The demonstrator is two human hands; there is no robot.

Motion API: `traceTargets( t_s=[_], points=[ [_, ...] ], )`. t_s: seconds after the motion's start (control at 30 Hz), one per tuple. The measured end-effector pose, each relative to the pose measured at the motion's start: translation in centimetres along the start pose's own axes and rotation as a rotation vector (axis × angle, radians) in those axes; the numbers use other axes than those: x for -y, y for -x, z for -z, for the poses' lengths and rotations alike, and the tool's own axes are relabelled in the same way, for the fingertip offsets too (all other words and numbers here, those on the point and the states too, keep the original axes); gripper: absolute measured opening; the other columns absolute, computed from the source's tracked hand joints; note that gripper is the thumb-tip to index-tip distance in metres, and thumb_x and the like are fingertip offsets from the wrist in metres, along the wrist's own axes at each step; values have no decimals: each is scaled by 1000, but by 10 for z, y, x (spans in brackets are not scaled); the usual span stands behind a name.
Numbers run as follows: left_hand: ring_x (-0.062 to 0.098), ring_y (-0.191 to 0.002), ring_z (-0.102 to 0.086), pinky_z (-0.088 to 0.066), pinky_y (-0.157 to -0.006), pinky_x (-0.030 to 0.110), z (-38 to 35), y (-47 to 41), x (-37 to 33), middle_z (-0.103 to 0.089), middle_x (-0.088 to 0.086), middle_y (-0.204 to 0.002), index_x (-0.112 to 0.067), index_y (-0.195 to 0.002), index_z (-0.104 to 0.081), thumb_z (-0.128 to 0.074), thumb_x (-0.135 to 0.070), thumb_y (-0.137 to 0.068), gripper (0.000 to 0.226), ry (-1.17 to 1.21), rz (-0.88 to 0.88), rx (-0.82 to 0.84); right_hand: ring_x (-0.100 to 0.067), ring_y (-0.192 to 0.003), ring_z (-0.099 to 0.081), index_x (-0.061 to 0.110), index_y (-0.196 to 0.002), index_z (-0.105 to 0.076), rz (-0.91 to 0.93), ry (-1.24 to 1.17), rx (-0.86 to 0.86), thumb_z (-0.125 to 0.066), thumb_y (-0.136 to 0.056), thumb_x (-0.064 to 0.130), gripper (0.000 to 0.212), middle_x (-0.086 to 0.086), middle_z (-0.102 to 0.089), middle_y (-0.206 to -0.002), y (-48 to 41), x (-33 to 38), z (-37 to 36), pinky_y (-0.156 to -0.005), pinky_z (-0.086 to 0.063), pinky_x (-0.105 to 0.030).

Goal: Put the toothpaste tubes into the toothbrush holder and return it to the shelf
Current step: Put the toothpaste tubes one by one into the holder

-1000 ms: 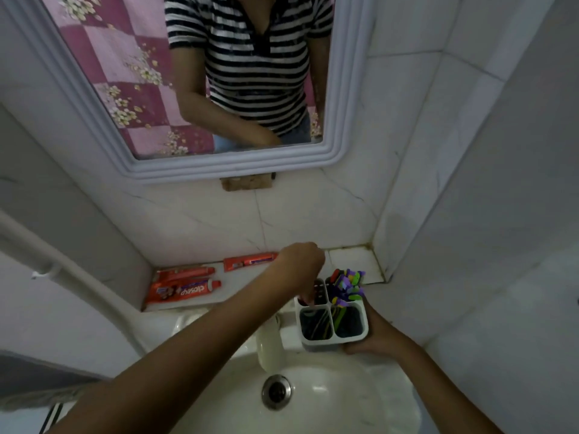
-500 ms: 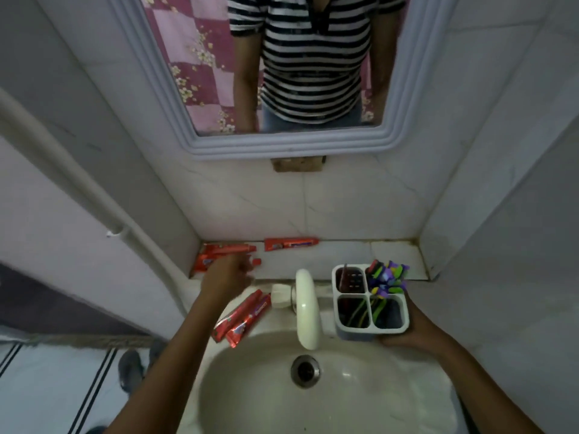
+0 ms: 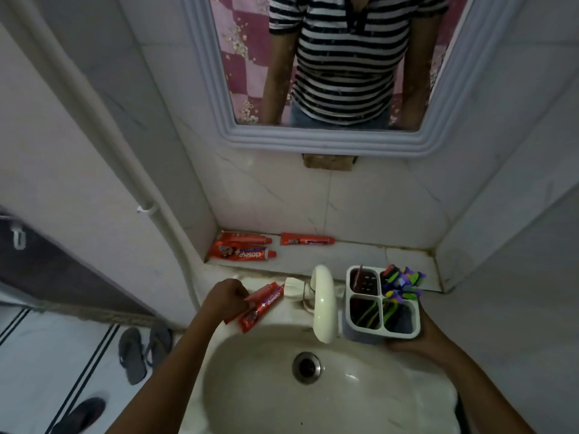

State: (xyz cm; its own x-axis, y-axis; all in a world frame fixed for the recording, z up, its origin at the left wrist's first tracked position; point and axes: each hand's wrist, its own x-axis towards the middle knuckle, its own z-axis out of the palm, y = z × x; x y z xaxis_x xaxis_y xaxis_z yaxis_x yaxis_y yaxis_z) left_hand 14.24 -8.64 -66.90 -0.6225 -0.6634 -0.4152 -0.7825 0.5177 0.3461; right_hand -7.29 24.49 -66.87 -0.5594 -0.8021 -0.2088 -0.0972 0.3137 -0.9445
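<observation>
My left hand (image 3: 226, 298) is closed on two toothpaste tubes (image 3: 261, 306) on the sink rim (image 3: 219, 336), long axes running near-left to far-right, caps toward the tap (image 3: 324, 303). My right hand (image 3: 419, 341) grips the toothbrush holder (image 3: 383, 300), upright at the basin's right edge. Three more tubes (image 3: 242, 249) lie lengthwise on the far shelf (image 3: 360, 253).

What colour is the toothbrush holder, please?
The toothbrush holder is white with a grey-blue body, clearest in the head view.

Glossy white ceramic basin (image 3: 360, 402) with a dull metal drain ring (image 3: 306, 368); smooth plastic four-compartment holder (image 3: 383, 300); shiny red toothpaste tubes (image 3: 261, 306); veined, polished marble-look wall tiles (image 3: 282, 195).
</observation>
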Motion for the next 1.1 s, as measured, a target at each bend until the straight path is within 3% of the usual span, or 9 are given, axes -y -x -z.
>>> traceTargets(
  t_s=[0.1,0.17,0.3,0.43,0.5,0.63,0.83,0.93,1.1],
  points=[
    [22,-79,-66,-57,-72,39,16,7,-11,-71,10,-97,-9,-92,-69,-73,-23,-78,20,188,-46,-122,25,-97,-53,48,-114,-43,-20,10,15,-90,-21,58,105,50,-57,-103,0,-1,0,-77,-44,3],
    [16,-63,-63,-54,-61,34,40,16,-32,-72,6,-80,-16,-79,-69,-78,-26,-74,14,362,-129,-243,26,-98,-53,34,-121,-40,-31,28,11,-90,-23,37,110,51,-57,-103,-1,-3,0,-77,-44,3],
    [8,-66,-66,-53,-61,19,100,37,-99,-72,-4,-76,-27,-80,-71,-83,-28,-68,17,538,-414,-364,22,-103,-52,3,-127,-34,-52,51,-1,-82,-39,23,102,47,-56,-110,-5,-11,2,-80,-43,2],
    [5,-71,-66,-53,-63,15,109,55,-173,-69,-7,-81,-21,-90,-72,-81,-28,-69,24,390,-620,-277,21,-101,-54,1,-128,-33,-56,45,-8,-83,-38,24,105,43,-59,-109,-6,-16,4,-79,-45,1],
    [7,-71,-64,-52,-65,18,96,56,-203,-69,-6,-79,-21,-88,-73,-82,-31,-67,25,262,-669,-236,22,-100,-54,0,-129,-32,-67,42,-25,-84,-39,22,106,24,-67,-107,-6,-15,3,-78,-45,1],
    [14,-80,-67,-56,-78,30,55,37,-233,-75,1,-89,-16,-89,-74,-83,-30,-66,28,3,-693,-126,21,-101,-54,-2,-136,-26,-65,57,-21,-85,-42,21,113,11,-52,-116,-7,-17,4,-79,-46,-1],
    [32,-106,-60,-49,-86,36,21,24,-245,-64,16,-114,-10,-109,-68,-65,-16,-82,28,-219,-736,-12,19,-107,-52,24,-123,-35,-74,95,-24,-91,-31,55,112,30,-62,-112,-6,-16,4,-87,-48,-8],
    [32,-104,-59,-47,-86,36,28,17,-235,-59,16,-113,-7,-109,-69,-59,-17,-86,26,-225,-738,59,21,-105,-52,16,-126,-33,-54,82,-43,-92,-32,49,115,20,-59,-113,-7,-13,4,-93,-50,-15],
    [30,-99,-62,-50,-82,36,31,20,-230,-68,14,-104,-7,-98,-70,-70,-17,-78,22,-222,-778,2,23,-108,-49,19,-130,-27,-47,62,17,-88,-34,59,121,48,-52,-115,-6,-7,1,-84,-42,2]
  ],
)
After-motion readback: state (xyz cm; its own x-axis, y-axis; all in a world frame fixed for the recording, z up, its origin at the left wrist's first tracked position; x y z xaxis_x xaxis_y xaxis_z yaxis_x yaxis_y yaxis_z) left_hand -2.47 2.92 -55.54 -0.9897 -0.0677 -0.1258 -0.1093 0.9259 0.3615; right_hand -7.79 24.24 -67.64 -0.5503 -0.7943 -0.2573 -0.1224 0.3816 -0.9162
